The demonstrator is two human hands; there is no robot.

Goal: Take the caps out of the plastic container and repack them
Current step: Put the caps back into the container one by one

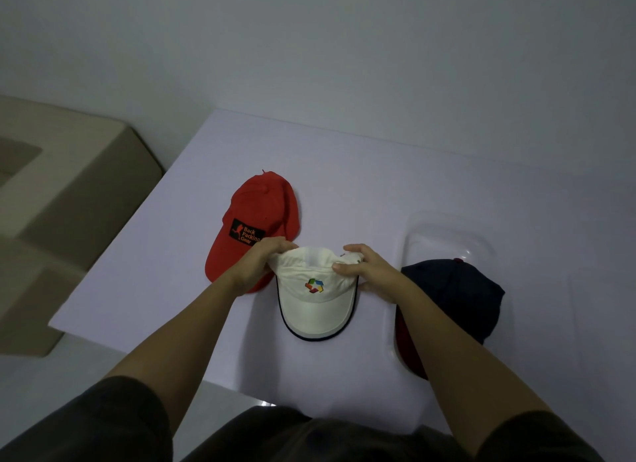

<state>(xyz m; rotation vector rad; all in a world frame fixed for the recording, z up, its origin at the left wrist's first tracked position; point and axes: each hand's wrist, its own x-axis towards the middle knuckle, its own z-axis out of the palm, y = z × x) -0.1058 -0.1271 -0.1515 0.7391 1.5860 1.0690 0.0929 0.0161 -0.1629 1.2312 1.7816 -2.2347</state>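
A white cap [315, 303] with a colourful logo and a dark-edged brim lies in the middle of the white table [361, 179], brim toward me. My left hand [261, 262] grips its crown on the left side and my right hand [364, 268] grips it on the right. A red cap [254, 217] with a black patch lies flat just left of it, partly under my left hand. On the right, a dark navy cap [461, 296] with a red underside sits in the clear plastic container [444, 236].
A beige sofa or cushioned seat [62, 193] stands to the left of the table, below its edge. A plain wall [309, 48] runs behind the table. My dark-clothed lap fills the bottom of the view.
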